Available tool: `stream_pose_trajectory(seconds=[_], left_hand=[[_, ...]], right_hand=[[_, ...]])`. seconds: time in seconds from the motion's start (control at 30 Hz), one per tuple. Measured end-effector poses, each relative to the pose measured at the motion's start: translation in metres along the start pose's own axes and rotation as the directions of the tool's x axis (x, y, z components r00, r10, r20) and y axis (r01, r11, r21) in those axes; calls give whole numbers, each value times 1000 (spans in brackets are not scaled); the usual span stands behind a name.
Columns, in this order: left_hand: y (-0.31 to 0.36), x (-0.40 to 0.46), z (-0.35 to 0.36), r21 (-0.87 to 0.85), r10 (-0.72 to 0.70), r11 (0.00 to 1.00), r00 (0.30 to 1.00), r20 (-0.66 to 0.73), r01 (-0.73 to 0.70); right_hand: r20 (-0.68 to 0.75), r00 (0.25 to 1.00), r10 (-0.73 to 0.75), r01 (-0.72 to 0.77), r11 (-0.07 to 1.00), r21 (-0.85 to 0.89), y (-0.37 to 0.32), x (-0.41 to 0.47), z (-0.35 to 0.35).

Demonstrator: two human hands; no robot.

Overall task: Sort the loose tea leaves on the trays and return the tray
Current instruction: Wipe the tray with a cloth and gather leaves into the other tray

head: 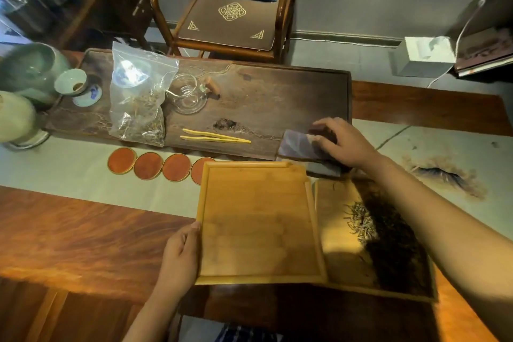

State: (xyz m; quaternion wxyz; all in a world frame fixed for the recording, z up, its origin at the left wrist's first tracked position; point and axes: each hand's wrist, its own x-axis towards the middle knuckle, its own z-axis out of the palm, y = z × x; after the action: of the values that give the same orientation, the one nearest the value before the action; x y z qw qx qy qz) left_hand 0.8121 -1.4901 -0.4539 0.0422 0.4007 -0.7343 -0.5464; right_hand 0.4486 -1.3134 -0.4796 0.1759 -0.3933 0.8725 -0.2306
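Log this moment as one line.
left hand: holds empty bamboo tray edge | right hand: on dark flat object | tea leaves: on right tray, unsorted

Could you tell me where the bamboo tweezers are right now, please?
In the head view, the bamboo tweezers lie untouched on the dark wooden tea board, left of centre, between the plastic bag of tea and the right hand.

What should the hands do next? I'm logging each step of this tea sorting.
Probably lift the bamboo tweezers: the right hand rests on a dark flat object beside them, the left hand steadies the bare tray, and pale and dark leaves lie mixed on the other tray.
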Motion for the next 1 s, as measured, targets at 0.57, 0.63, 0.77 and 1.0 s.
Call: stream_pose_trajectory(seconds=[0.57, 0.63, 0.77, 1.0], left_hand=[[-2, 15, 4, 20, -15, 1000, 1000, 26, 15], [0, 17, 4, 24, 7, 1000, 999, 40, -8], [5, 20, 3, -15, 66, 998, 996, 65, -65], [11, 15, 11, -29, 72, 997, 997, 33, -71]], right_hand=[[-119, 954, 275, -288, 952, -107, 6, -5, -1], [-239, 923, 303, -322, 946, -41, -6, -19, -1], [-286, 897, 337, -313, 941, 128, -38, -69, 12], [-100, 887, 450, -382, 840, 385, -81, -165, 49]])
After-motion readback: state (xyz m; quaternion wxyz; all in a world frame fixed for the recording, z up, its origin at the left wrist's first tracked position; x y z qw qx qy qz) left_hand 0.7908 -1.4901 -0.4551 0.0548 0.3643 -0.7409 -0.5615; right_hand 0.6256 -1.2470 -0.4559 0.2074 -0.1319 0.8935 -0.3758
